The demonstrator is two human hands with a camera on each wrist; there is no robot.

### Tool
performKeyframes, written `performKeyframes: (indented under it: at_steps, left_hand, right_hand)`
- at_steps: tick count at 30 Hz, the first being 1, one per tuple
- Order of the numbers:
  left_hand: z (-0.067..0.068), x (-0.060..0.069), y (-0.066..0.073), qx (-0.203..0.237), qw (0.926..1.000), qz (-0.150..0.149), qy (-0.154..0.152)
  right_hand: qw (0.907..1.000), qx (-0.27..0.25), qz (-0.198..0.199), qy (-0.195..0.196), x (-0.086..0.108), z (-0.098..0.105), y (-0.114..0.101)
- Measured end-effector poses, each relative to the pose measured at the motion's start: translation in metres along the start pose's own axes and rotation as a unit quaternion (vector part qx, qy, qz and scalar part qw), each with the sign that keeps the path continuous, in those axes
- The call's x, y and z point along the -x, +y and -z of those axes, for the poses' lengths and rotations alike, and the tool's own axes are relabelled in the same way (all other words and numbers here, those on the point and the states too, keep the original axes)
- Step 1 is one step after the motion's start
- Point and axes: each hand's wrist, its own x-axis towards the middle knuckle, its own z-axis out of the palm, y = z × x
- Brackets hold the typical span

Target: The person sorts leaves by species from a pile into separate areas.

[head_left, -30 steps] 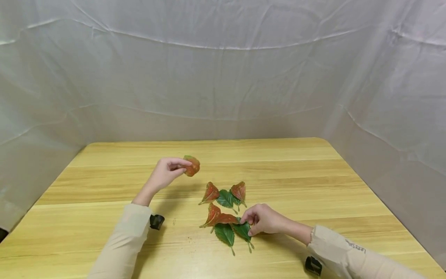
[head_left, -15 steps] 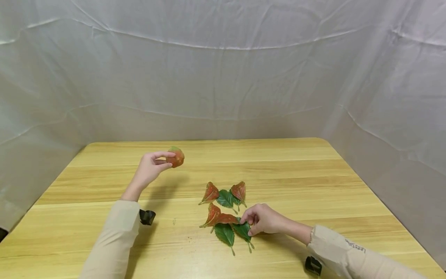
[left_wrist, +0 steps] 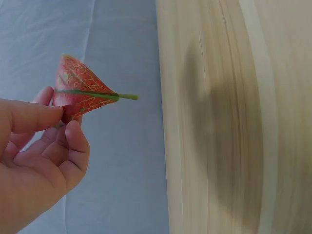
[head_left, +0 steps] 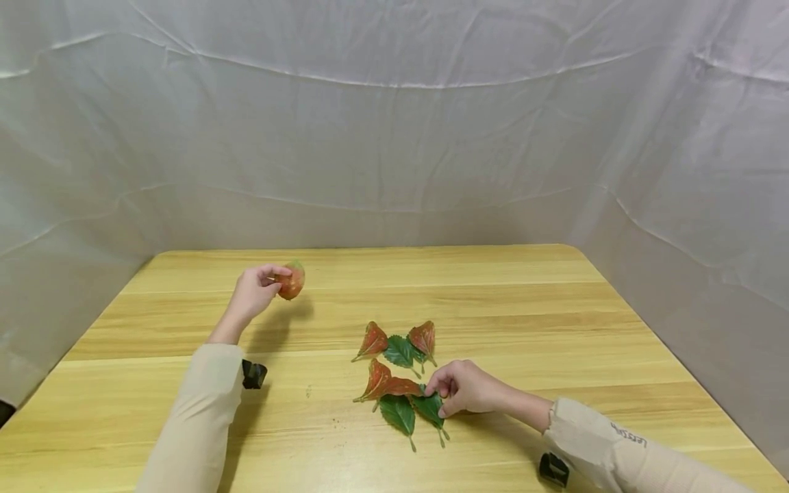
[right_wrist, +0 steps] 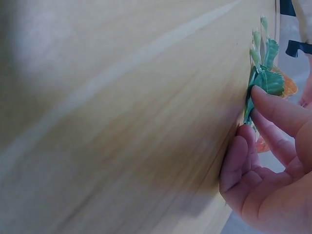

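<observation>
My left hand (head_left: 249,294) is raised over the far left part of the table, pinching a red leaf (head_left: 292,282) between thumb and fingers. In the left wrist view the red leaf's green midrib and short stem point away from the fingers. Low at centre right, my right hand (head_left: 466,388) pinches the edge of a green leaf (head_left: 427,409) lying on the table. Its thumb lies on the leaf in the right wrist view. Beside it are another green leaf (head_left: 397,413) and a red leaf (head_left: 403,387) that overlaps the green ones.
Behind this group lie a red leaf (head_left: 372,340), a green leaf (head_left: 398,350) and another red leaf (head_left: 422,337). The wooden table (head_left: 524,294) ends at a pale cloth curtain (head_left: 394,150) on the back and sides. Small specks dot the tabletop left of the leaves.
My left hand has moved left and slightly away with the red leaf in its grip. The right hand and the leaves on the table have stayed where they were.
</observation>
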Motion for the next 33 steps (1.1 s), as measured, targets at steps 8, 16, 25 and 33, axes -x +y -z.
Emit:
performKeyframes:
  at_steps: [8, 16, 25, 33]
  left_hand:
    - [0.003, -0.01, -0.007, -0.037, 0.9984, 0.041, -0.011]
    - [0.007, -0.014, -0.008, -0.076, 0.9941, 0.077, 0.001]
    - [0.009, -0.014, -0.011, -0.066, 0.9894, 0.129, -0.011]
    - [0.009, -0.016, -0.018, -0.062, 0.9871, 0.143, -0.036]
  right_hand:
    - [1.0, 0.005, -0.009, 0.001, 0.0, -0.002, 0.001]
    - [1.0, 0.008, 0.0, 0.001, 0.001, -0.001, -0.001]
    - [0.9999, 0.012, -0.005, 0.001, 0.001, -0.003, -0.001]
    - [0.9998, 0.014, -0.011, 0.005, 0.001, -0.002, 0.0]
